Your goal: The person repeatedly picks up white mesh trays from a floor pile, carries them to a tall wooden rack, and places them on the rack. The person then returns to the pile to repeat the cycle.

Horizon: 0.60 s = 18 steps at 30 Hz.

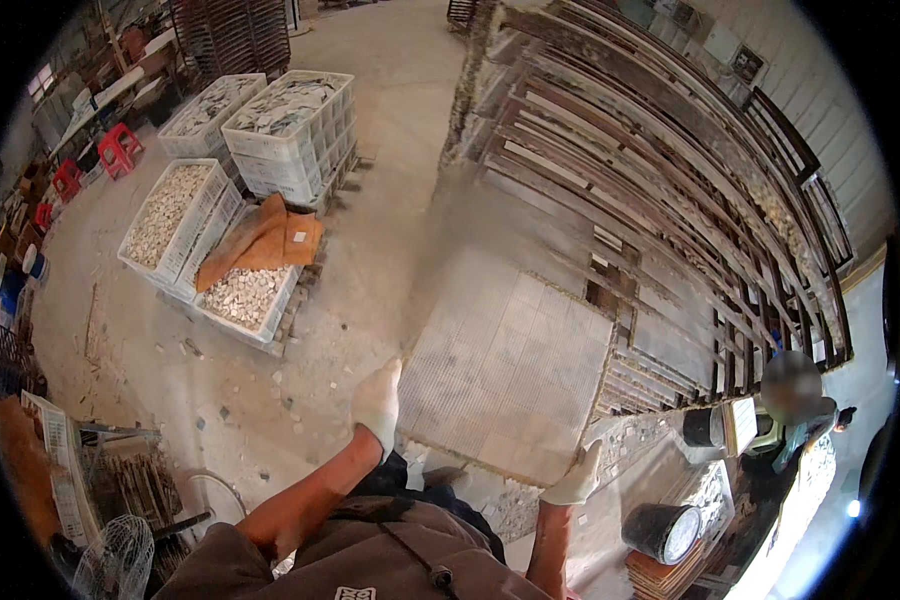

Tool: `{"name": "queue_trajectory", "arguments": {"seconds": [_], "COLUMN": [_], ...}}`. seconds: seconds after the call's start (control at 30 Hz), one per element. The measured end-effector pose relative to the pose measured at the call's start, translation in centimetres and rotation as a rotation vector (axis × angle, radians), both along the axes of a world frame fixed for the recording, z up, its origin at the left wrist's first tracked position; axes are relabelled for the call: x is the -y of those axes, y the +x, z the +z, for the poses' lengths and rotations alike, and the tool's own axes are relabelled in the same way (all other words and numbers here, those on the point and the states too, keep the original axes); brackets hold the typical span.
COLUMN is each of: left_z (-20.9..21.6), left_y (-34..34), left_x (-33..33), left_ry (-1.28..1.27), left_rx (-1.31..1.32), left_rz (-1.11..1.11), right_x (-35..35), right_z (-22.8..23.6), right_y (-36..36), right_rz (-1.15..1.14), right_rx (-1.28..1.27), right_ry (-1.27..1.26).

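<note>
A wide, flat tray (pixel 500 365) with a rough, crusted rim, its surface covered in pale ribbed tile sheets, spans the space in front of my body. My left hand (pixel 376 402), in a white glove, grips its left edge. On the right near edge is my right hand (pixel 576 478), gloved the same way and closed around the rim; the undersides of both hands are hidden. Just beyond the tray stands a tall rack (pixel 650 190) of dirty metal rails, with more trays or slats between its levels.
White plastic crates (pixel 295 150) of stone chips stand on pallets at the left, one partly covered by brown cardboard (pixel 260 245). Red stools (pixel 119 150) are farther left. A black bucket (pixel 662 532) is at the lower right, and another person (pixel 805 420) is at the right.
</note>
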<state>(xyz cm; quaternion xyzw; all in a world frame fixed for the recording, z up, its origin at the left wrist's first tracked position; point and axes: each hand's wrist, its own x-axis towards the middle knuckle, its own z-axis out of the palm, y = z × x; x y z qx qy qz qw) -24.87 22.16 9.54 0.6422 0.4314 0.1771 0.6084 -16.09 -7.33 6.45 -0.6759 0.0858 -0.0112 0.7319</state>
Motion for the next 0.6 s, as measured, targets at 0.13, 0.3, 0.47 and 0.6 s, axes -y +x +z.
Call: {"name": "queue_trajectory", "arguments": {"seconds": [0.13,0.3,0.47,0.6], "left_z": [2.0,2.0,3.3,-0.2], "left_y": [0.9,2.3,4.9,6.3], "left_x": [-2.1,-3.0,-1.2,-1.0], "left_ry": [0.13,0.559,0.536,0.58], "left_rx": [0.006,-0.246,-0.223,-0.271], "left_rz": [-0.081,-0.33,-0.255,-0.22], "right_x": [-3.6,-3.6,-2.0,-2.0], "right_z": [2.0,2.4,3.1,1.9], "right_y": [1.0,3.5,5.8,8.1], "right_rz": [-0.016,0.06,0.093,0.127], "right_rx": [-0.127,-0.378,-0.4,-0.428], "right_ry": [0.247,0.434,0.392,0.356]}}
